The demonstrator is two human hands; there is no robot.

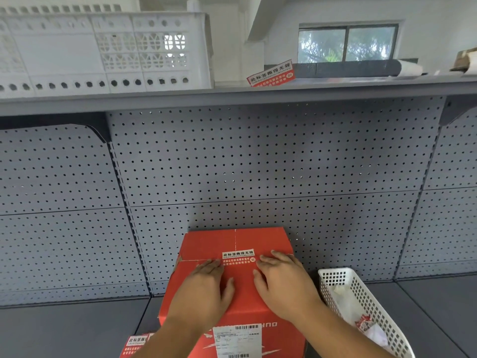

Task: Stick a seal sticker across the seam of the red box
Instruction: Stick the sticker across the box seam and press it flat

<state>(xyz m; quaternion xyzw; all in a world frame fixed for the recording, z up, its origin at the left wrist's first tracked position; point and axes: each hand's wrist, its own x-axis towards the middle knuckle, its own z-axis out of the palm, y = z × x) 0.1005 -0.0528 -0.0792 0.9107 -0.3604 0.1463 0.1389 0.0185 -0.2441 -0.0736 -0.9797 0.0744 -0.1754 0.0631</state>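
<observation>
The red box point(237, 239) stands on the grey shelf near the bottom centre, its top flaps closed. A red and white seal sticker point(238, 257) lies flat across the seam on its top. My left hand point(206, 288) rests palm down on the box top, just left of the sticker, fingers spread. My right hand point(281, 282) lies flat on the right side, its fingertips by the sticker's right end. Neither hand holds anything. A white shipping label point(237, 339) is on the box's front face.
A white perforated basket point(361, 306) with scraps stands right of the box. More seal stickers point(135, 344) lie at the bottom left. Another sticker sheet point(271, 73) sits on the upper shelf point(232, 95) beside a large white crate point(103, 50). Pegboard backs the shelf.
</observation>
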